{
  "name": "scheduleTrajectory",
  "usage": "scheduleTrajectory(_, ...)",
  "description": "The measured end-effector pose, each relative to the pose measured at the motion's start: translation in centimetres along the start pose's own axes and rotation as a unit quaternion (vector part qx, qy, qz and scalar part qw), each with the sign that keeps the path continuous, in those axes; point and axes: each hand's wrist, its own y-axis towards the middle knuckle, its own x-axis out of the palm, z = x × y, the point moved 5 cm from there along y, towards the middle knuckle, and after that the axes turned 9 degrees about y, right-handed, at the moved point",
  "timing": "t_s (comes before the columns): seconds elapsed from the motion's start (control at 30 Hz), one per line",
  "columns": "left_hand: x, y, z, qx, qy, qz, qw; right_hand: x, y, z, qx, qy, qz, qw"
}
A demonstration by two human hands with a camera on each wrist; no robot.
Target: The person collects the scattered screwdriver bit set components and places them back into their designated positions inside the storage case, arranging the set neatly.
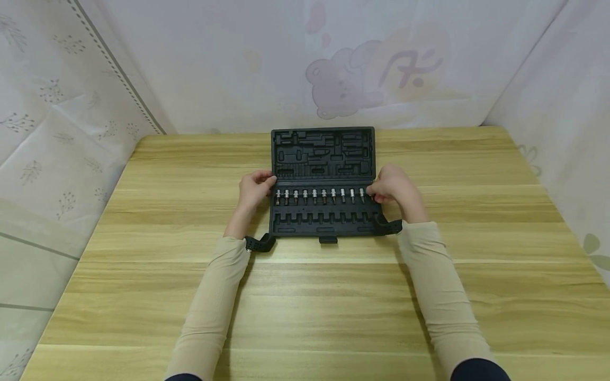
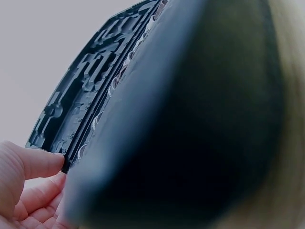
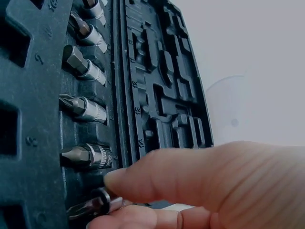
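Note:
A black plastic tool case (image 1: pixel 305 209) lies unfolded on the table, with a row of silver bit sockets (image 1: pixel 314 197) in its near half. At the case's left side, my left hand (image 1: pixel 254 189) grips the edge by the hinge, thumb on top and fingers lower down. My right hand (image 1: pixel 396 186) is at the right end of the row. There, in the right wrist view, thumb and fingers pinch a bit socket (image 3: pixel 110 204) at its slot; the fingers partly cover it. Beside it a pointed bit socket (image 3: pixel 88 156) sits in its own slot.
The case's far half, the lid (image 1: pixel 324 153), stands folded back with moulded recesses. A latch (image 1: pixel 328 240) sticks out at the front edge. Wood-grain table (image 1: pixel 329 307) surrounds the case. Patterned cloth (image 1: pixel 229 69) hangs behind and at both sides.

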Motion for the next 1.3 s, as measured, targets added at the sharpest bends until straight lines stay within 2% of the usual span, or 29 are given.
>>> scheduleTrajectory(0.13,0.0,0.0,0.0,-0.001,0.0,0.0,1.0,0.0,0.1,-0.1,0.012,-0.026,0.002,1.0)
scheduleTrajectory(0.27,0.0,0.0,0.0,-0.002,-0.003,-0.001,1.0,-0.2,0.2,-0.1,0.005,-0.048,-0.002,0.999)
scheduleTrajectory(0.43,0.0,-0.1,0.0,-0.001,-0.003,0.0,1.0,-0.7,0.6,0.3,0.021,-0.03,-0.019,0.999)
scheduleTrajectory(0.67,0.0,0.0,0.0,-0.001,-0.002,-0.001,1.0,-1.2,2.0,1.2,0.076,0.025,-0.093,0.992)
scheduleTrajectory(0.8,0.0,0.0,0.0,0.0,-0.002,0.001,1.0,-1.5,2.8,1.3,0.106,0.017,-0.127,0.986)
scheduleTrajectory(0.97,0.1,0.0,-0.1,0.0,-0.002,0.003,1.0,-1.5,3.3,1.1,0.107,-0.005,-0.155,0.982)
scheduleTrajectory(1.3,0.2,0.1,0.0,-0.003,-0.001,0.007,1.0,-1.1,3.9,1.3,0.116,0.009,-0.193,0.974)
